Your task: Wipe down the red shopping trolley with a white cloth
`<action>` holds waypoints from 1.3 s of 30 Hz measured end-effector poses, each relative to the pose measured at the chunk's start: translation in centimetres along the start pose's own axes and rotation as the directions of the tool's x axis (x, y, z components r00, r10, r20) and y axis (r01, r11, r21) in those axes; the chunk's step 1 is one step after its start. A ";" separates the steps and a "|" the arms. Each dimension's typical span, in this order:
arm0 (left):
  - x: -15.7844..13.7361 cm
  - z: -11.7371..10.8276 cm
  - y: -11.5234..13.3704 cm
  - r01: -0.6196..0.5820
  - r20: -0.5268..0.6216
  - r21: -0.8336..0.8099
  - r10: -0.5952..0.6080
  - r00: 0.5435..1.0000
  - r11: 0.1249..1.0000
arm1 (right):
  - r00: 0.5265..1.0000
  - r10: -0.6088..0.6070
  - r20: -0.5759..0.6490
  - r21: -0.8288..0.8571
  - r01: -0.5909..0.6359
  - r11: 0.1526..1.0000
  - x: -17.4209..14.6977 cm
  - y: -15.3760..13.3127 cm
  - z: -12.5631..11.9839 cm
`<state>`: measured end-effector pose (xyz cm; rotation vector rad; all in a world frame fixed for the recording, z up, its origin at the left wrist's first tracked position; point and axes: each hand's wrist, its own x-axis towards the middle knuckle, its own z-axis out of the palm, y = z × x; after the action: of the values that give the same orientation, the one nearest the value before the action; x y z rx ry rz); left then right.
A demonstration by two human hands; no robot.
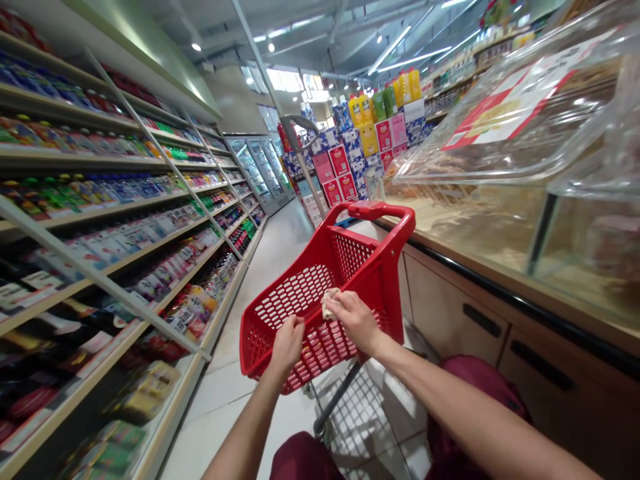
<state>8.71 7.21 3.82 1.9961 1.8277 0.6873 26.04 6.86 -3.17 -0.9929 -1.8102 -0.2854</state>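
A red plastic shopping cart [395, 267] stands tilted across the view in front of my knees, its side wall pierced with many holes. My left hand [289, 343] is closed over the near rim of its basket, thumb on top. Close by on the same rim, my right hand [357, 323] pinches a crumpled pale cloth [330, 303] and presses it against the edge. The fingertips under the cloth are partly hidden. The cart's handle [383, 211] rises at the far upper right of the basket.
Shelves of bottled drinks [115, 190] line the left side. At right is a wooden counter [455, 313] with black handles, bearing clear plastic food packs [530, 107]. Stacked boxes and juice bottles [365, 140] stand ahead, near a grey-handled pole [305, 160]. Tiled floor [230, 383] runs between.
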 end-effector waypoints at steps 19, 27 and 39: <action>1.5 3.6 4.1 -0.164 -0.008 -0.147 0.165 0.986 0.975 | 0.978 0.054 0.201 -0.045 -0.046 0.998 -3.6 4.4 -2.1; 1.1 3.1 4.4 -0.118 -0.032 -0.161 0.115 0.993 0.980 | 0.986 0.099 0.130 -0.056 -0.093 0.994 -2.4 5.0 -3.5; 0.2 3.5 4.3 -0.089 -0.076 -0.104 0.081 0.994 0.991 | 0.990 0.113 -0.081 -0.118 -0.122 0.986 0.2 8.0 -8.7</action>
<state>14.22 7.17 3.35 2.0124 1.7139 0.8737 37.58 6.85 -0.92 -1.1560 -1.6760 -0.3586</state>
